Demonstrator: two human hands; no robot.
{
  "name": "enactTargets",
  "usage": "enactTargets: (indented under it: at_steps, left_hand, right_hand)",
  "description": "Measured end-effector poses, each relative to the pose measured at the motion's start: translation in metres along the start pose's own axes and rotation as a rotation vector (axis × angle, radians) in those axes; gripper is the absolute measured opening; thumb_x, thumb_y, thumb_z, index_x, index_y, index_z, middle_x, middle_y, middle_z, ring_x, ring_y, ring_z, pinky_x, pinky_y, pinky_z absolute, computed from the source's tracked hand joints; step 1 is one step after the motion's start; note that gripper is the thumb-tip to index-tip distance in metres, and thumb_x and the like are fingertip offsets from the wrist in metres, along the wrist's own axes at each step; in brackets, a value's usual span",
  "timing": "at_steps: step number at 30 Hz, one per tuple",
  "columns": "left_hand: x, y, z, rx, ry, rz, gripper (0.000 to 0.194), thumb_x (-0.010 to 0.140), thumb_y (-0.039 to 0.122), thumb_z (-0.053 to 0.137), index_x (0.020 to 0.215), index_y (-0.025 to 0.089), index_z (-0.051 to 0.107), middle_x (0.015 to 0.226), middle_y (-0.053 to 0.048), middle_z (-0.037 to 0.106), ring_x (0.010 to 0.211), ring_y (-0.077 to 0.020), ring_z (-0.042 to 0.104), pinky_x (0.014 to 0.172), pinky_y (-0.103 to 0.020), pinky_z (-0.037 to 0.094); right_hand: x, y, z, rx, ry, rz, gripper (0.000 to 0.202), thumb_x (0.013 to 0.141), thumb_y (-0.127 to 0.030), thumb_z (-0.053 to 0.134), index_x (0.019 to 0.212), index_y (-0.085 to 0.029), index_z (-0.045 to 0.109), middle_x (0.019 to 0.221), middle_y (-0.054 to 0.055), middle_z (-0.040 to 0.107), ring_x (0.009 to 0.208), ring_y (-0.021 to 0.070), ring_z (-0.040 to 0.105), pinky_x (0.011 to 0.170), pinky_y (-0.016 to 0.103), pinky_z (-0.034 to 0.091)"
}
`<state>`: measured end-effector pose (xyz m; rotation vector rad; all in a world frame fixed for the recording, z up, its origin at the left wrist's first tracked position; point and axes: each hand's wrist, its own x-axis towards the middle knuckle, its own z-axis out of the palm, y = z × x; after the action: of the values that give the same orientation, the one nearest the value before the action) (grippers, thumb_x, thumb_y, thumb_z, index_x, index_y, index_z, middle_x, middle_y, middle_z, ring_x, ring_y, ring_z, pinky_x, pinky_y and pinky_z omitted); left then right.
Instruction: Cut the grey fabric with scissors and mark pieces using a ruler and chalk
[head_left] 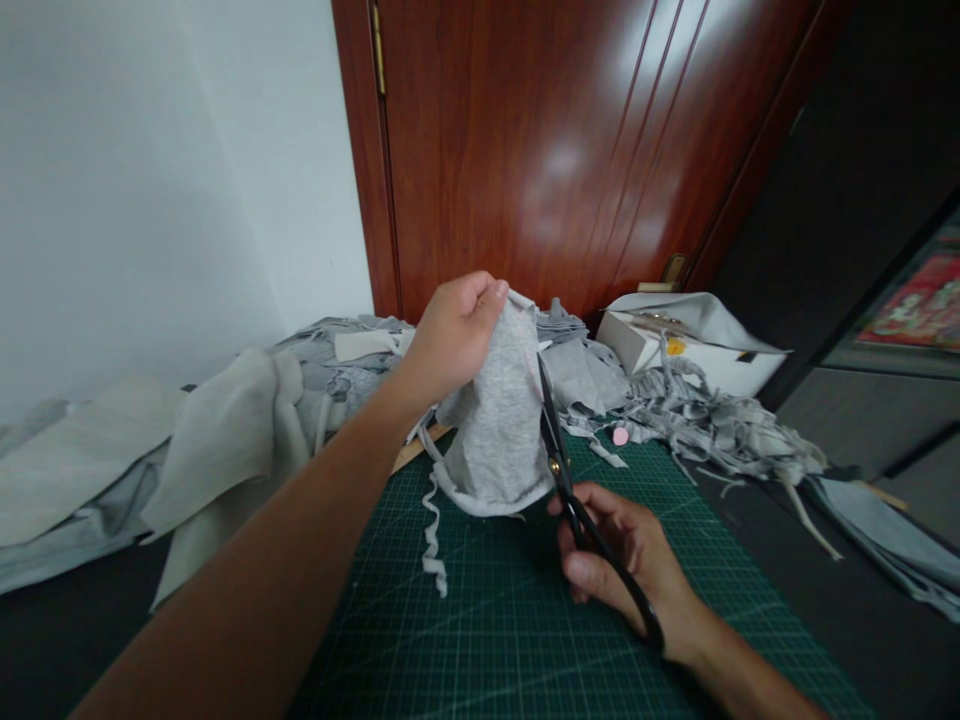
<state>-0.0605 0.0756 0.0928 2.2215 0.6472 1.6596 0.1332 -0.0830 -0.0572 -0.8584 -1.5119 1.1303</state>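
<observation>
My left hand (463,325) pinches the top edge of a grey knit fabric piece (506,425), which hangs over the green cutting mat (517,620). In my right hand (622,555) are black-handled scissors (559,465), their blades pointing up along the fabric's right edge. Whether the blades are around the cloth there or only beside it, I cannot tell. A thin curled strip of fabric (431,545) dangles at the left of the piece, down toward the mat.
Large grey cloth pieces (217,430) lie at left. Fabric scraps (720,430) heap up at right before a white box (701,355). A small pink round object (620,436) rests near the mat's back edge. Behind stand a brown wooden door (517,150) and a white wall (150,200).
</observation>
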Motion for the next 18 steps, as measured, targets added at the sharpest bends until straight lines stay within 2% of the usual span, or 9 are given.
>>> enactTargets:
  at_steps: [6, 18]
  left_hand:
    - [-0.0011, 0.0051, 0.0026, 0.001, -0.033, 0.014, 0.037, 0.104, 0.034, 0.049, 0.069, 0.022, 0.042, 0.065, 0.001, 0.045, 0.060, -0.0138, 0.040, 0.053, -0.029, 0.029]
    - [-0.0003, 0.0029, 0.0044, 0.024, -0.024, 0.040, 0.039, 0.104, 0.038, 0.049, 0.069, 0.023, 0.044, 0.066, 0.001, 0.047, 0.062, -0.0146, 0.042, 0.053, -0.028, 0.032]
  right_hand:
    - [0.0009, 0.0001, 0.0007, -0.012, 0.025, -0.009, 0.043, 0.081, -0.042, 0.088, 0.108, -0.019, 0.064, 0.075, -0.004, 0.058, 0.057, 0.0085, 0.050, 0.050, 0.019, 0.044]
    - [0.0011, -0.0047, 0.0040, 0.003, 0.047, -0.029, 0.041, 0.082, -0.046, 0.087, 0.104, -0.019, 0.065, 0.070, -0.005, 0.054, 0.052, 0.0069, 0.046, 0.046, 0.017, 0.041]
